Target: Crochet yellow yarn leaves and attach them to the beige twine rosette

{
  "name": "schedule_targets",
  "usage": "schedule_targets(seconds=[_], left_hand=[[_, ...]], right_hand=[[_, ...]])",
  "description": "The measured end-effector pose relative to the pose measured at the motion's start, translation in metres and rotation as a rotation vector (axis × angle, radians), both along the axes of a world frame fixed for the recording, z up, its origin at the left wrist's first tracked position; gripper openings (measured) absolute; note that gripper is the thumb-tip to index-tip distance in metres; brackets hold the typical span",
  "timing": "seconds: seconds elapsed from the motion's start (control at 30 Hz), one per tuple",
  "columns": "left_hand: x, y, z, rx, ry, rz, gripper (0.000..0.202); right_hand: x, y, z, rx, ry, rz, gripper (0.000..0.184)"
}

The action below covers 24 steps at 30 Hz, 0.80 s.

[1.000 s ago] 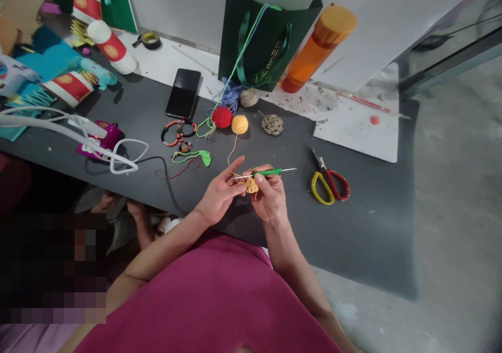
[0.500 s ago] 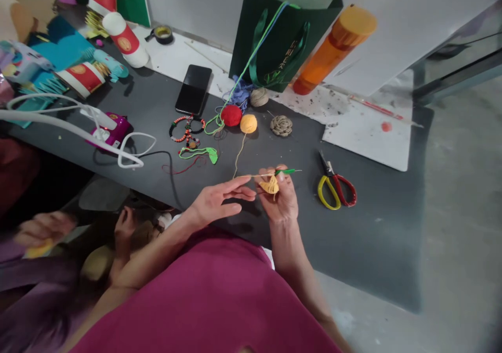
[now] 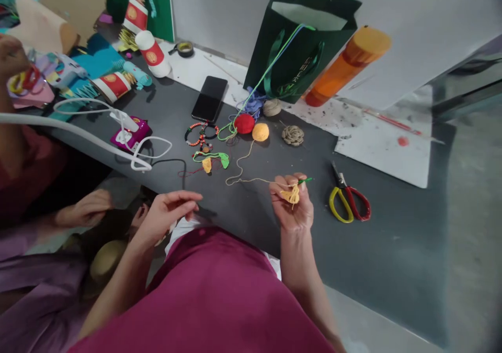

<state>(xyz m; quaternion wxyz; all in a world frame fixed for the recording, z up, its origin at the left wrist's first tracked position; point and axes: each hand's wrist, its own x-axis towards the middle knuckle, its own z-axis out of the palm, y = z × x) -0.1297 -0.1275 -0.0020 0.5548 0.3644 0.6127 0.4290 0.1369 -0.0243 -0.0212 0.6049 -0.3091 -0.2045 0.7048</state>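
While your right grip (image 3: 297, 216) pinches the yellow crochet piece (image 3: 291, 194) and hook (image 3: 305, 180), your half-open, empty left grip (image 3: 168, 212) now leaves the yarn (image 3: 254, 179) slack, so stitching seems paused.

A grey tabletop (image 3: 400, 259) carries scissors (image 3: 344, 186), bracelets (image 3: 193, 143) and yellow yarn (image 3: 260, 132)

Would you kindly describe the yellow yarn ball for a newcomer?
Find the dark green bag at the back. In front lies a red ball. Just right of it, the yellow yarn ball alone sends a strand to the right hand.
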Motion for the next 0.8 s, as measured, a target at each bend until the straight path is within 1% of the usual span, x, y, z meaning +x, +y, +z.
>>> schedule_targets(seconds=[0.03, 0.07, 0.1, 0.13, 0.17, 0.2, 0.23, 0.27, 0.33, 0.37, 0.43, 0.47, 0.5, 0.53, 0.57, 0.6, 0.67, 0.73, 0.8], left_hand=[[0.002, 0.005, 0.000, 0.021, 0.141, 0.091, 0.027], [0.006, 0.012, -0.001, 0.071, 0.302, 0.152, 0.026], [0.009, 0.021, -0.004, 0.144, 0.477, 0.180, 0.024], [0.013, 0.030, -0.007, 0.215, 0.629, 0.174, 0.024], [0.016, 0.039, -0.011, 0.255, 0.727, 0.120, 0.029], [0.018, 0.048, -0.015, 0.275, 0.789, 0.080, 0.034], [0.020, 0.056, -0.018, 0.284, 0.814, 0.038, 0.038], [0.022, 0.063, -0.021, 0.297, 0.807, 0.027, 0.038], [0.022, 0.073, -0.025, 0.327, 0.686, 0.073, 0.023], [0.021, 0.076, -0.025, 0.337, 0.667, 0.092, 0.015], [0.020, 0.081, -0.024, 0.335, 0.522, 0.152, 0.008], [0.019, 0.083, -0.023, 0.320, 0.400, 0.185, 0.013], [0.018, 0.084, -0.021, 0.289, 0.205, 0.226, 0.021], [0.019, 0.086, -0.019, 0.258, 0.048, 0.245, 0.031], [0.020, 0.088, -0.016, 0.231, -0.053, 0.238, 0.040], [0.022, 0.090, -0.014, 0.207, -0.125, 0.220, 0.046], [0.029, 0.094, -0.008, 0.172, -0.228, 0.170, 0.051], [0.042, 0.100, -0.003, 0.151, -0.310, 0.113, 0.052], [0.059, 0.110, 0.002, 0.140, -0.359, 0.052, 0.047]], right_hand=[[0.000, 0.000, 0.001, -0.001, -0.009, -0.005, 0.034], [0.000, 0.000, 0.001, -0.002, -0.019, -0.008, 0.034], [-0.001, 0.000, 0.001, -0.003, -0.027, -0.007, 0.035], [-0.001, 0.000, 0.001, -0.003, -0.032, -0.004, 0.035], [-0.001, 0.001, 0.001, 0.000, -0.032, -0.001, 0.035], [-0.001, 0.001, 0.001, 0.005, -0.030, 0.006, 0.035], [-0.002, 0.001, 0.000, 0.012, -0.027, 0.014, 0.035], [-0.002, 0.001, -0.001, 0.021, -0.025, 0.022, 0.034], [-0.001, 0.001, -0.002, 0.029, -0.022, 0.035, 0.033], [-0.001, 0.001, -0.002, 0.026, -0.022, 0.039, 0.033], [-0.001, 0.001, -0.002, 0.011, -0.020, 0.034, 0.034], [-0.001, 0.001, -0.003, 0.002, -0.018, 0.030, 0.034], [-0.002, 0.001, -0.003, -0.004, -0.017, 0.029, 0.034], [-0.002, 0.001, -0.003, -0.005, -0.015, 0.030, 0.035], [-0.002, 0.001, -0.002, -0.006, -0.014, 0.035, 0.035], [-0.003, 0.001, -0.002, -0.006, -0.014, 0.041, 0.035], [-0.003, 0.000, -0.001, -0.003, -0.024, 0.059, 0.035], [-0.004, -0.002, 0.000, 0.007, -0.050, 0.076, 0.036], [-0.005, -0.005, 0.001, 0.028, -0.083, 0.109, 0.036]])
